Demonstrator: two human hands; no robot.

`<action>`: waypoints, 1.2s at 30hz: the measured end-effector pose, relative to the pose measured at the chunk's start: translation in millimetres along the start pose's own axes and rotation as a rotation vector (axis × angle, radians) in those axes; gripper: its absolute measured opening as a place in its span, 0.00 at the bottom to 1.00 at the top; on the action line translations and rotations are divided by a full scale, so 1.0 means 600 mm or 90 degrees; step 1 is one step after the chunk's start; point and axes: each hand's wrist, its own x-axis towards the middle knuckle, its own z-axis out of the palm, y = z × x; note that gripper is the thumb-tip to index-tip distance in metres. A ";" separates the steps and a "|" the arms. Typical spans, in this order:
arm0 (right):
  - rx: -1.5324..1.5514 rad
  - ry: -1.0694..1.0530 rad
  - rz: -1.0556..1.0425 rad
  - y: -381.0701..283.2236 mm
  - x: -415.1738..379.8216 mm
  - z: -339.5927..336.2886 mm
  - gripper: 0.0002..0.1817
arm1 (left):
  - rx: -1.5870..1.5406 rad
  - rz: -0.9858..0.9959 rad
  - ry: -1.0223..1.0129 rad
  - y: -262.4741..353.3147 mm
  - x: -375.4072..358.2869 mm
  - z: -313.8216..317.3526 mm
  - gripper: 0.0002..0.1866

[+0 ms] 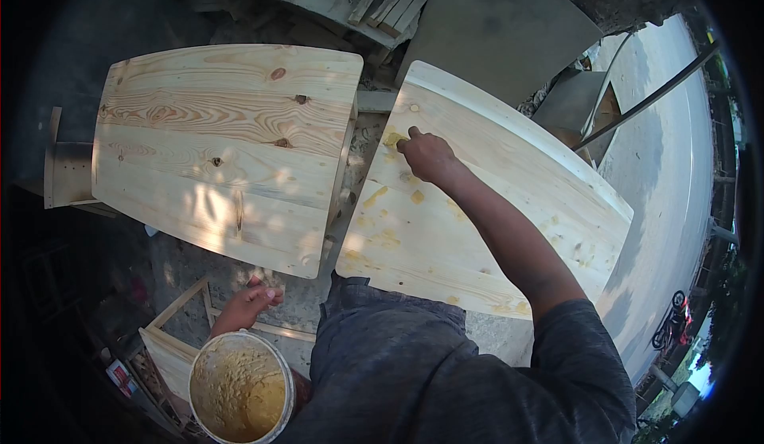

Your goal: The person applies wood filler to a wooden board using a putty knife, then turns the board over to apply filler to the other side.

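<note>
My right hand [430, 156] reaches over the right wooden panel [469, 221], by a yellow putty smear [393, 138] near its upper left edge. The fingers are bent and pressed together; whatever they hold is hidden. Several other yellow patches mark this pale board. A white-rimmed bucket [239, 388] with yellowish putty inside and along its walls is held against my left side, covering part of my left forearm. Beyond its rim, my left hand [245, 307] shows loosely bent fingers, apart, with nothing visible in them.
Another wooden panel [223, 157] with dark knots lies to the left, a narrow gap between the two. Wood offcuts [394, 6] and a grey board [493, 30] are at the back. A wooden frame [179, 309] stands lower left. On the right runs a road [668, 165] with a red motorcycle [675, 321].
</note>
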 end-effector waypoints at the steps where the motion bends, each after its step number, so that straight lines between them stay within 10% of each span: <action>1: -0.022 -0.040 0.005 -0.008 -0.002 -0.013 0.11 | 0.001 0.002 -0.003 0.000 0.002 -0.002 0.27; 18: 0.047 0.005 0.165 0.040 0.022 -0.061 0.19 | -0.018 0.019 0.037 -0.011 0.000 -0.012 0.28; 35: -0.021 0.076 0.035 0.087 0.052 -0.063 0.11 | 0.032 0.045 0.108 -0.014 0.016 -0.015 0.27; 36: -0.046 0.059 0.042 0.089 0.057 -0.060 0.22 | 0.063 0.031 0.107 -0.012 0.017 -0.014 0.27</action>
